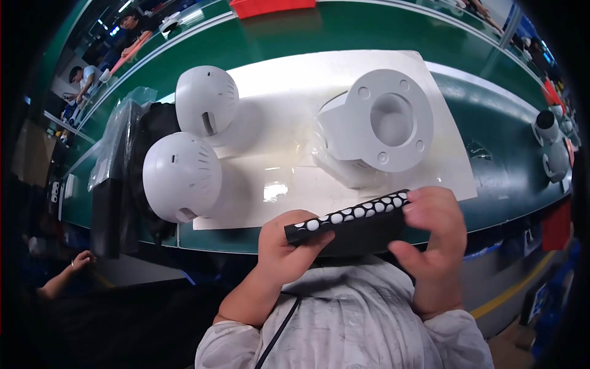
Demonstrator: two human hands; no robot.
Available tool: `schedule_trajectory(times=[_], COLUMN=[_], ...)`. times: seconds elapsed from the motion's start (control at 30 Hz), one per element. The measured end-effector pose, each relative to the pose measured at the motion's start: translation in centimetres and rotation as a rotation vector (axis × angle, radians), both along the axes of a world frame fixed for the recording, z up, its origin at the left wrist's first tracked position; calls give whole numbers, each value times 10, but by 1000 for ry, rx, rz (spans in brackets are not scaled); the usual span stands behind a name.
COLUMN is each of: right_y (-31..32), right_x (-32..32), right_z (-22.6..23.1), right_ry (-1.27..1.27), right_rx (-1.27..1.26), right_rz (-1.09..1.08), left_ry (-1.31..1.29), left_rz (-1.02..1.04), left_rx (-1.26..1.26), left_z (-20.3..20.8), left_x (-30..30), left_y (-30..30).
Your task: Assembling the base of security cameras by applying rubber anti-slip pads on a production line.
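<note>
In front of my body is a flat black piece (369,237) with a row of white round spots along its upper edge. My left hand (289,246) is closed around its left end, thumb on the near side. At the right end, the fingertips of my right hand (437,230) touch the corner, its thumb spread apart from the fingers. Just beyond stands a white housing (393,80) with a round flange and a large central hole. To the left are two rounded white housings, a far one (206,101) and a near one (181,175), both with slots.
A white sheet (270,80) lies under the housings on the green bench (344,31). Clear plastic bags (114,144) and a black box (106,215) are at the left. A red bin (270,6) sits at the back. Another person's hand (82,261) shows at far left.
</note>
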State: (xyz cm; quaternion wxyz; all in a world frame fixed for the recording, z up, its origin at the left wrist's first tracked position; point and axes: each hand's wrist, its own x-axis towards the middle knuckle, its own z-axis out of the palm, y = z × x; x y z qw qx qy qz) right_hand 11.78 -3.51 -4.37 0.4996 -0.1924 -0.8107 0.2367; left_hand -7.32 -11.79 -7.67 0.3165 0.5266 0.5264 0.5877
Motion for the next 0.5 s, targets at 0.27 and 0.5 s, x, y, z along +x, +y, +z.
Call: schedule_trajectory(times=[0.27,0.5], right_y=[4,5], right_x=[-25,-25], right_z=[-3,0], right_ry=[-173,-208], right_rx=[199,266], right_rz=[-95,-121], left_ry=[1,60], left_rz=[31,42], left_rx=[-30,68], left_z=[2,1], left_x=[0,3], left_y=[2,5])
